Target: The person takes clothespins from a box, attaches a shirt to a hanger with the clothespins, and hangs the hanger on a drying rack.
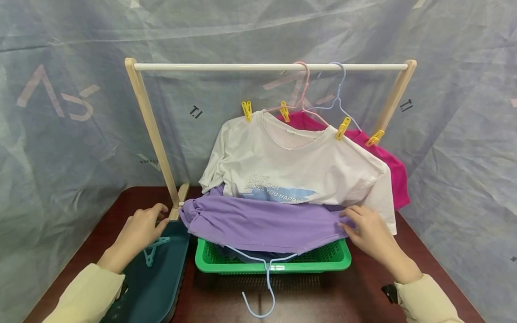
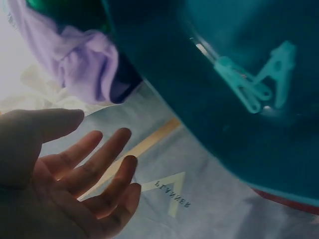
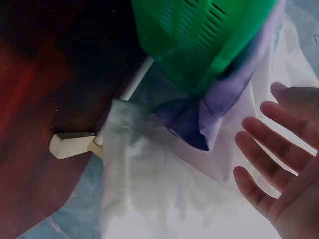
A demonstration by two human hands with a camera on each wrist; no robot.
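Spreading across the green basket (image 1: pixel 323 268), the purple garment (image 1: pixel 258 224) has a blue hanger (image 1: pixel 268 273) protruding from its near edge, hook in front of the basket. The left hand (image 1: pixel 139 229), left of the basket, is loosely spread and empty; the right hand (image 1: pixel 365 229), beyond its right end, has relaxed fingers beside the cloth, contact unclear. Smoothing probably works best with the hanger centred and both sides drawn out evenly.

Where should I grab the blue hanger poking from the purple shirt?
I'd probably pinch the blue hanger by its neck, coming from your side: its bare hook points toward you past the green basket's front rim, while its arms run under the purple shirt.
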